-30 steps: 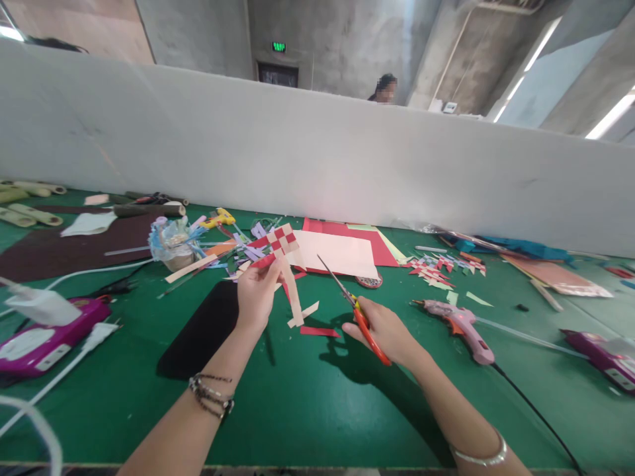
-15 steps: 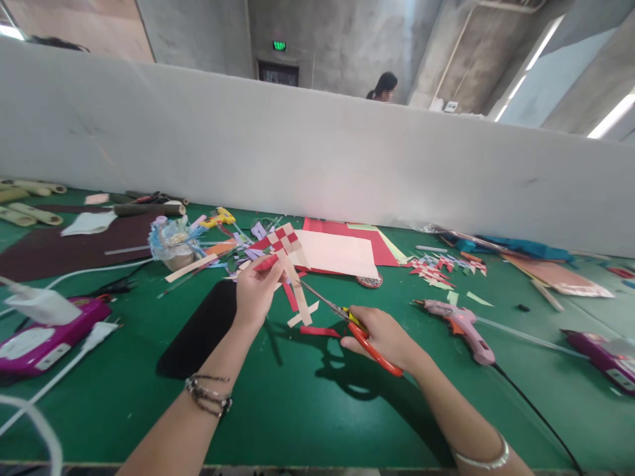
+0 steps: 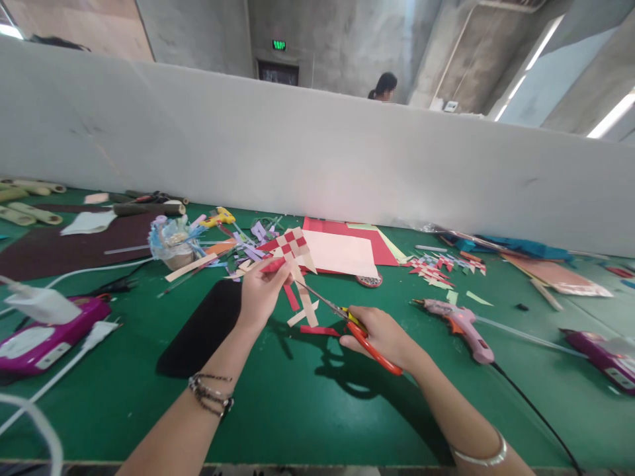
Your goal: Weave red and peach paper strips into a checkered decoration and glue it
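A red-and-cream woven paper piece is held up above the near side of the paper scraps, a long cream strip hanging from it. The left hand pinches it at its lower edge, thumb and fingers pressed together. The right hand is curled around the orange handles of the scissors, whose blade tips reach the hanging strip; whether they are cutting into it, I cannot tell. Below, a short red strip lies on the green table. Behind the woven piece, a cream sheet overlaps a red sheet. A black pad lies beside the left forearm. Farther right are small woven pieces and, nearer, a pink glue gun.
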The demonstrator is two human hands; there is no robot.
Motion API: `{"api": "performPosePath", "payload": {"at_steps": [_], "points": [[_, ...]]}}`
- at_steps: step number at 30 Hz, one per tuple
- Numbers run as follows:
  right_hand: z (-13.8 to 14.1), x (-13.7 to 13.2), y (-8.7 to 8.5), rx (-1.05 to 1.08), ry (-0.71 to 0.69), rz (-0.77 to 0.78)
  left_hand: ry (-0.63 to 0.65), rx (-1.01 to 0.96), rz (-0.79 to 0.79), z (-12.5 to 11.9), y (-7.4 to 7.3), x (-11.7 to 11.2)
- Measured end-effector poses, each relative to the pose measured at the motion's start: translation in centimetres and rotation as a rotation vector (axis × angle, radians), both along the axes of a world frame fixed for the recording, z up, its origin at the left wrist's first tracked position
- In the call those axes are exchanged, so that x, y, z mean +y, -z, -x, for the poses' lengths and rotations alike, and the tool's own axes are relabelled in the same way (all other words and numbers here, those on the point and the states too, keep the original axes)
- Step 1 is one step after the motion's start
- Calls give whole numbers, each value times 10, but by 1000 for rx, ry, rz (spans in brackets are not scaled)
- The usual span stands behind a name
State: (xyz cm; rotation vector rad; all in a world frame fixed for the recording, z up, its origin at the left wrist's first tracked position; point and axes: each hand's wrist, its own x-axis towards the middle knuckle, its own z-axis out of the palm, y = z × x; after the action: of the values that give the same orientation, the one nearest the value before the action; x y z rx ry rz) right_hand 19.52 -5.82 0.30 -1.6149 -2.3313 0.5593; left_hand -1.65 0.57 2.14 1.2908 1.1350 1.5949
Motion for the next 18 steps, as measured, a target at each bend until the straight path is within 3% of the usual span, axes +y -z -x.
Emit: {"api": "performPosePath", "payload": {"at_steps": [18], "points": [[-2,1,0,9,3,8,-1,9,41,-2,1,0]]}}
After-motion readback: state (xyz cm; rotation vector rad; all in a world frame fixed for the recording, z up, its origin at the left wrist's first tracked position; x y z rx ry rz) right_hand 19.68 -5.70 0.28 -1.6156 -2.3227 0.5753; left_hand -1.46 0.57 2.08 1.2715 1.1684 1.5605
